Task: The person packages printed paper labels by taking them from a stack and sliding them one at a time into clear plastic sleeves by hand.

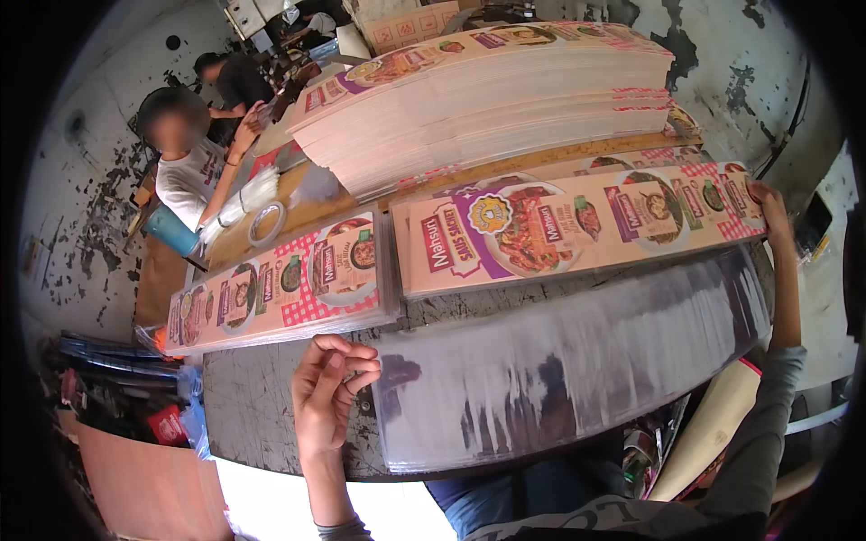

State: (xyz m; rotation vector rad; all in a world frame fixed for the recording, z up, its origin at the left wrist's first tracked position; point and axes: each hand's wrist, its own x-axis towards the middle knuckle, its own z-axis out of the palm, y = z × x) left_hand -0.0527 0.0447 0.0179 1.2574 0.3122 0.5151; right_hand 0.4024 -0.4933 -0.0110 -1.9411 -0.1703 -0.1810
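Observation:
A stack of clear plastic sleeves (559, 370) lies along the table edge nearest me. My left hand (332, 383) is raised at its left end, thumb and fingers pinched together; whether anything thin is between them is too small to tell. My right hand (765, 206) grips the right end of a long printed food banner (577, 221), which lies on others behind the sleeves. To the left is a second pile of printed banners (280, 284), with plastic around it.
A tall stack of printed sheets (487, 99) stands at the back. A tape roll (266, 224), a bundle of white strips (244, 203) and a teal cup (171, 232) are at the left. Two other people (185, 171) sit at the far left side.

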